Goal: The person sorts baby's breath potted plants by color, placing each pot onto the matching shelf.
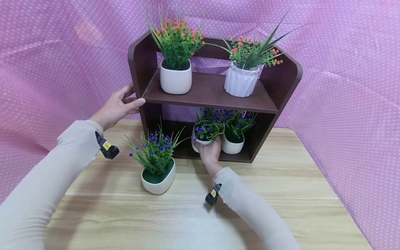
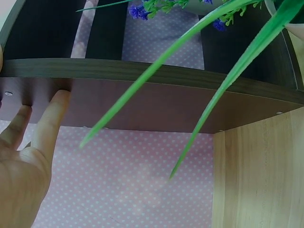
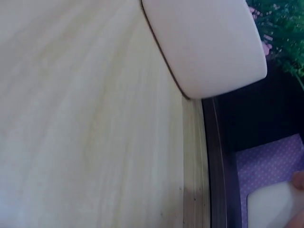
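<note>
My right hand (image 1: 210, 152) reaches into the lower level of a dark brown wooden shelf (image 1: 206, 90) and grips a white-potted plant with blue flowers (image 1: 204, 130). In the right wrist view, part of that pot (image 3: 273, 206) shows at the lower right, with fingertips (image 3: 298, 179) on it. Right beside it stands another blue-flowered potted plant (image 1: 233, 142). My left hand (image 1: 117, 106) rests against the shelf's left side, thumb at the front edge. Its straight fingers (image 2: 50, 116) press the outer panel in the left wrist view.
A third blue-flowered potted plant (image 1: 158, 177) stands on the wooden table (image 1: 175, 222) before the shelf's left part. On the upper level are an orange-flowered plant in a smooth white pot (image 1: 176, 80) and another in a ribbed pot (image 1: 241, 81). Pink dotted cloth (image 1: 343, 69) hangs behind.
</note>
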